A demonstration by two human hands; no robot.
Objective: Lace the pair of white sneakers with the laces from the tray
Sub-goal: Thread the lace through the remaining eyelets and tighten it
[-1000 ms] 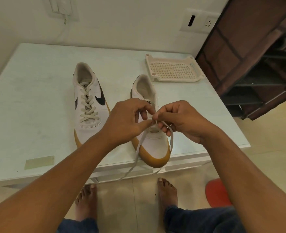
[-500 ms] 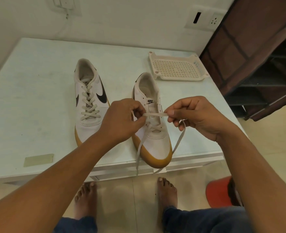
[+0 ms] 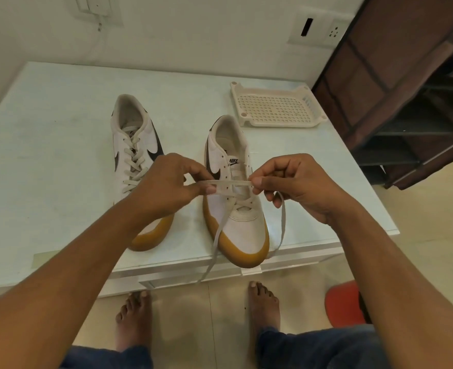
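Well left of the right shoe [image 3: 236, 209], lying parallel: left shoe [image 3: 137, 166], fully laced.

Just left of the right shoe, level with its middle: left hand [image 3: 166, 190], thumb and forefinger pinching the lace [image 3: 230, 184].

Over the right shoe's middle: lace pulled taut from hand to hand, long axis straight across the shoe. Only the lowest eyelets crossed. Two loose tails trailing down either side of the toe and beyond.

Just right of the right shoe: right hand [image 3: 297, 185], thumb and forefinger pinching the span's other end, other fingers curled. Lace tip not discernible.

Behind and right of the right shoe: tray [image 3: 276, 107], no laces visible inside.

Judged: open eyelets heelward of the span, both hands about equally near. Next, turn an end from crosswise to pointing into a hole.
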